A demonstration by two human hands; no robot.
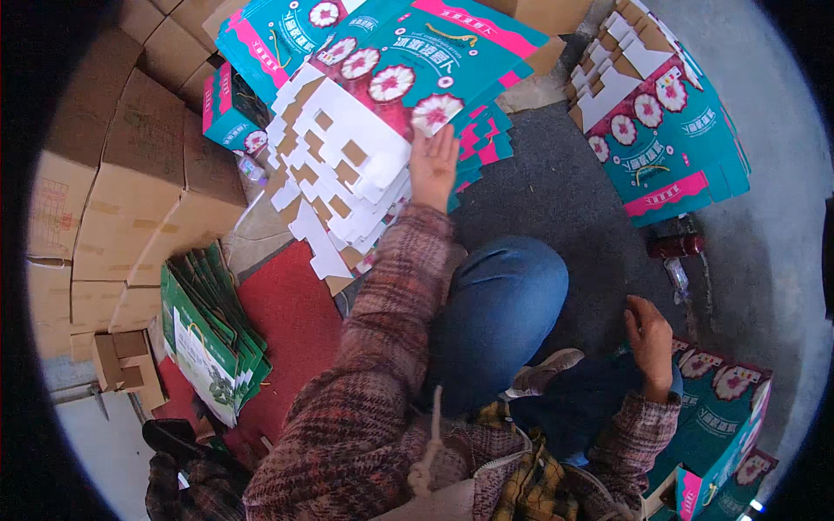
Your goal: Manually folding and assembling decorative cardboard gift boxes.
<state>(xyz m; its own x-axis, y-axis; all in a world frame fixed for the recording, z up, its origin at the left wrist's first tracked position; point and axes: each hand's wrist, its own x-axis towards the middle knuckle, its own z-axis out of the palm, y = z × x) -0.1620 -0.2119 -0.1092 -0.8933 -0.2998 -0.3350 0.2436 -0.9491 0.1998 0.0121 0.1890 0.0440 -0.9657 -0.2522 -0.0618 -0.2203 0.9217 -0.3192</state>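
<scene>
A: Teal and pink flattened cartons [408, 78], one fanned pile on the floor ahead. Left hand [432, 163]?

B: Flat on the top carton's edge, fingers [441, 143] spread, pinching nothing.

A: Right hand [651, 343]?

B: Resting by the right knee, fingers loosely curled, holding nothing. Just beside it, a folded teal box [725, 417].

A: Other stock?

B: Second pile of teal cartons [665, 139] at far right, well apart from the first. Brown cardboard boxes [139, 165] stacked at left. Green flat cartons [213, 339] leaning beside a red mat [291, 321]. Grey floor [556, 191].
</scene>
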